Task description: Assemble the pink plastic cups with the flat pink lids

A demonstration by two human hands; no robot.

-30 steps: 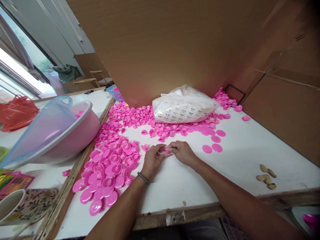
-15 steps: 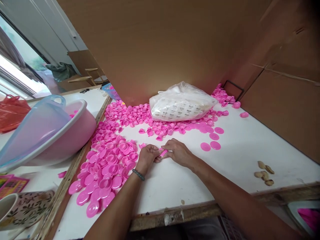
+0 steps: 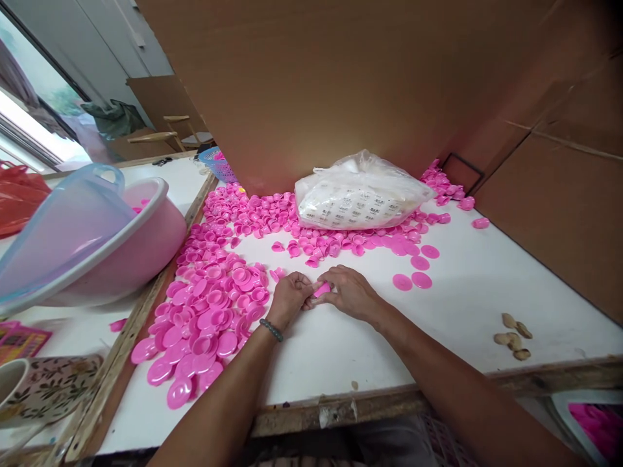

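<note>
A small pink plastic piece (image 3: 322, 290) is pinched between my two hands just above the white tabletop; my fingers cover much of it, so its exact shape is unclear. My left hand (image 3: 291, 297), with a dark bead bracelet at the wrist, closes on its left side. From the other side, the fingers and thumb of my right hand (image 3: 351, 293) grip it. Left of my hands spreads a heap of pink toy cups and saucers (image 3: 227, 344). Several flat pink discs (image 3: 421, 280) lie beyond my right hand.
Behind the hands, a filled clear plastic bag (image 3: 363, 194) rests among pink cups against tall cardboard (image 3: 311, 84). Peanuts (image 3: 514, 340) lie at right. Across a wooden strip (image 3: 129, 331) at left stand a large pink basin (image 3: 156, 240) and a floral mug (image 3: 58, 389).
The pink piece has turned slightly between my fingers and more of it shows. Both hands stay at nearly the same place. The camera view has shifted a little.
</note>
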